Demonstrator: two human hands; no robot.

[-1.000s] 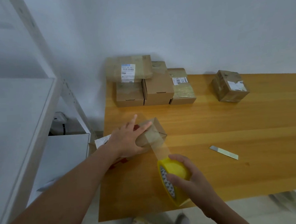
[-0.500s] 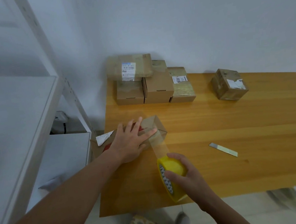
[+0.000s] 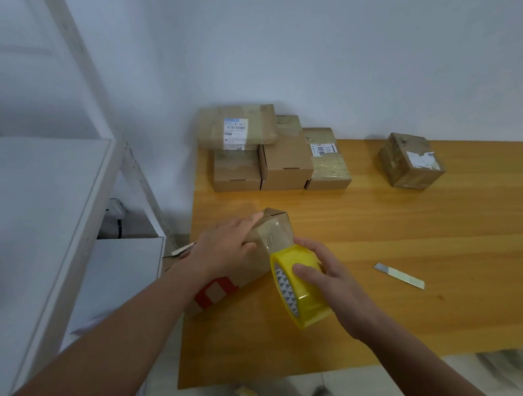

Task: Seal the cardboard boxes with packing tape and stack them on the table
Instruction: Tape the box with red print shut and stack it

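The long cardboard box (image 3: 249, 272), at the counter's (image 3: 380, 251) left edge, has tipped, red print now showing. The left hand (image 3: 223, 249) presses flat on it; the right hand (image 3: 332, 282) clasps the yellow tape roll (image 3: 306, 299) in its grip, now closer, wrapping tape over the box end.

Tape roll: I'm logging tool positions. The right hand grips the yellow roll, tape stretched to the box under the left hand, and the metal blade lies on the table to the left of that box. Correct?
No. The head view shows the metal blade on the table to the right of the box, past the right hand and its yellow roll. The rest holds.
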